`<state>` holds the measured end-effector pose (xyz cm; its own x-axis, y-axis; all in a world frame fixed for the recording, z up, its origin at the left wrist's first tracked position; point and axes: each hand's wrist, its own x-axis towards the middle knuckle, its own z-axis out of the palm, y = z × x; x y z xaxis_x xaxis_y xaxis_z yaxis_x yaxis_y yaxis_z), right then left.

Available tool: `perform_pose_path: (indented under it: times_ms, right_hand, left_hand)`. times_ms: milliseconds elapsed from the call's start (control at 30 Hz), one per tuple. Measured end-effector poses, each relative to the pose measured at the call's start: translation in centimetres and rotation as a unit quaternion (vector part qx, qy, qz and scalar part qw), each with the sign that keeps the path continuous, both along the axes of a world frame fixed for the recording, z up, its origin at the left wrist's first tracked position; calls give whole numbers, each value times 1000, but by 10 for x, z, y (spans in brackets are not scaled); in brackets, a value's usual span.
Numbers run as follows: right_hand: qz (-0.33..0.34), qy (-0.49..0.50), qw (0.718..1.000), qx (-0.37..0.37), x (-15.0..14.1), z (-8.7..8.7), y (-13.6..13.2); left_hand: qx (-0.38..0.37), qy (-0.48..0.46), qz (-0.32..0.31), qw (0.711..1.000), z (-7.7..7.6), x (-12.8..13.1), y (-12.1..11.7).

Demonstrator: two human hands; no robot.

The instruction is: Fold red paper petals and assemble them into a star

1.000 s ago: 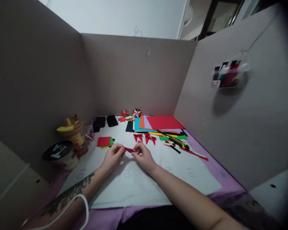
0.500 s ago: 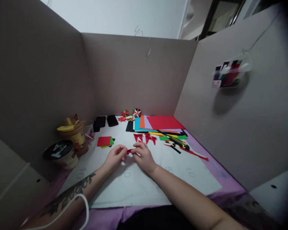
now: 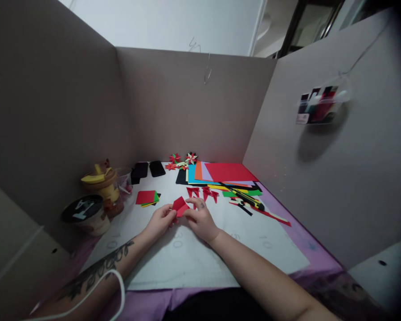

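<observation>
A small red piece of paper (image 3: 180, 206), with a crease across it, is held up between my two hands above the white board. My left hand (image 3: 162, 219) pinches its lower left side between thumb and fingers. On its right edge, my right hand (image 3: 200, 220) grips with the thumb and fingers, the index finger stretched along the top. Just beyond my right hand lie several folded red paper pieces (image 3: 206, 193). Beyond my left hand sits a stack of small coloured squares (image 3: 146, 197), red on top.
Large coloured sheets (image 3: 230, 171) lie at the back right, with a yellow-black cutter (image 3: 249, 199) and paper strips in front. Folded paper stars (image 3: 191, 158) stand at the back. Tubs (image 3: 87, 215) line the left side. Grey panels (image 3: 194, 102) enclose the table.
The red paper, a narrow folded strip between my fingers before, is now opened out and shows a wider face. My hands have stayed in nearly the same place.
</observation>
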<state>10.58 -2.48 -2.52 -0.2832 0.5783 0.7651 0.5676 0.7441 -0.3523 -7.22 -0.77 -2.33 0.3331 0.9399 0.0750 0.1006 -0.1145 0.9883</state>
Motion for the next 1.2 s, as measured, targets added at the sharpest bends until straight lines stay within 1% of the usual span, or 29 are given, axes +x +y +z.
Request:
perform_pose_path:
  times_ms: [100,200,333,367,400,433,467,500,533,567,600,633,667,700,767,867,933,1000,1100,1200]
  right_hand:
    - [-29,-23,999,10,1,2,0]
    - [-56,-69,996,8,-1,2,-1]
    - [-50,-137,989,22,-4,1,4]
    - [-46,-150,987,21,-4,0,6]
    - [-39,-160,986,16,-3,-1,9]
    - [-23,-173,985,8,-2,-3,12]
    - [-6,-184,983,-6,0,-5,14]
    - [8,-193,981,-20,2,-7,16]
    - [22,-197,980,-33,4,-10,17]
    - [36,-194,979,-47,6,-11,18]
    - [51,-186,979,-60,8,-13,19]
    - [68,-175,980,-73,11,-13,19]
    - [85,-161,980,-86,13,-14,20]
    - [101,-149,979,-99,16,-13,21]
    - [120,-131,976,-123,21,-11,23]
    - [129,-118,973,-154,29,-7,26]
    - [134,-106,971,-167,32,-4,26]
    - [145,-96,969,-177,32,-4,26]
    - [169,-81,963,-195,31,-7,24]
    - [189,-71,956,-211,30,-12,25]
  left_hand:
    - [-23,-13,20,999,2,-1,0]
    - [-39,-18,49,998,0,0,0]
    - [-23,15,48,998,-6,1,2]
    - [-3,34,58,998,-7,0,3]
    - [34,61,77,995,-7,-1,3]
    - [87,96,98,987,-7,-2,2]
    - [152,138,114,972,-6,-5,1]
    - [223,185,116,950,-5,-7,0]
    - [288,235,96,923,-3,-9,-2]
    - [339,280,58,896,-1,-11,-5]
    - [375,319,8,870,1,-12,-8]
    - [398,354,-42,846,3,-13,-11]
    - [411,383,-78,824,4,-13,-14]
    - [417,407,-99,806,5,-13,-17]
    - [420,443,-112,784,7,-12,-21]
    - [419,462,-123,772,11,-10,-25]
    - [419,465,-132,769,14,-9,-26]
    - [422,465,-125,768,17,-8,-26]
    - [439,450,-118,768,16,-7,-26]
    - [458,431,-146,764,13,-8,-25]
